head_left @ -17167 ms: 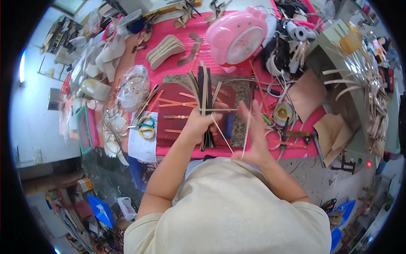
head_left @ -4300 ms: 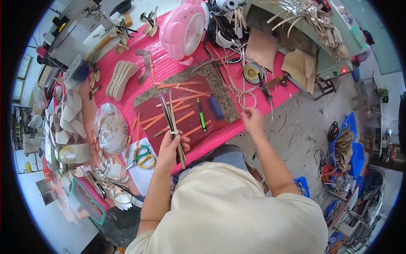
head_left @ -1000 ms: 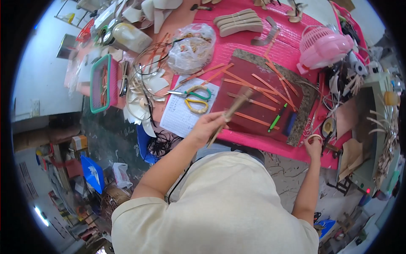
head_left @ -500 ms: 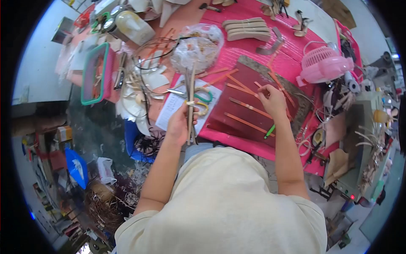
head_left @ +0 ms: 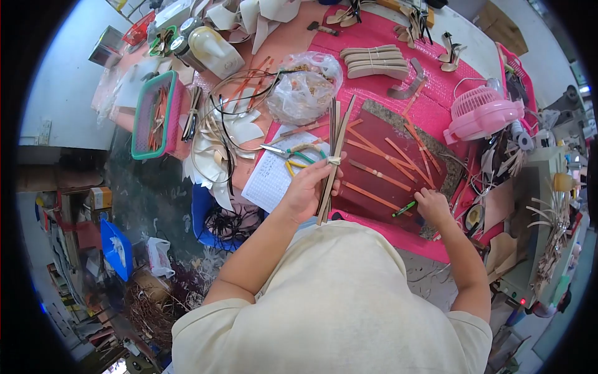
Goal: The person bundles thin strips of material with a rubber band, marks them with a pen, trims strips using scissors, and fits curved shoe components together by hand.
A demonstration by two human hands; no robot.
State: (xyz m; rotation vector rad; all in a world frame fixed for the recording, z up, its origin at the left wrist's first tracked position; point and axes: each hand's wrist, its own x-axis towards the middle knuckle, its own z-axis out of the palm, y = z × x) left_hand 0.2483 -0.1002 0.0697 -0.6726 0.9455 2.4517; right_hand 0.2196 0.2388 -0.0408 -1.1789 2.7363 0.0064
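My left hand (head_left: pixel 309 190) is closed around an upright bundle of thin dark and tan strips (head_left: pixel 336 153), tied with a pale band. Under the bundle, green- and yellow-handled pliers (head_left: pixel 288 151) lie on a sheet of handwritten paper (head_left: pixel 265 186). My right hand (head_left: pixel 434 207) is at the lower right of the dark red board (head_left: pixel 374 171), its fingers bent together. Beside those fingertips are the lower end of an orange strip (head_left: pixel 405 156) and a green pen (head_left: pixel 405 209); what they grip, if anything, is hidden. Several more orange strips lie across the board.
A plastic bag of small pieces (head_left: pixel 304 93) and a tied stack of beige pieces (head_left: pixel 374 61) sit beyond the board. A pink fan (head_left: pixel 483 112) stands at right. White scraps (head_left: pixel 240 128) and a green-rimmed basket (head_left: pixel 140 118) are at left, above a blue bin (head_left: pixel 202 215).
My right hand has moved from the board's middle down and right to near the pen, uncovering an orange strip. My left hand still holds the bundle. The view has shifted slightly.
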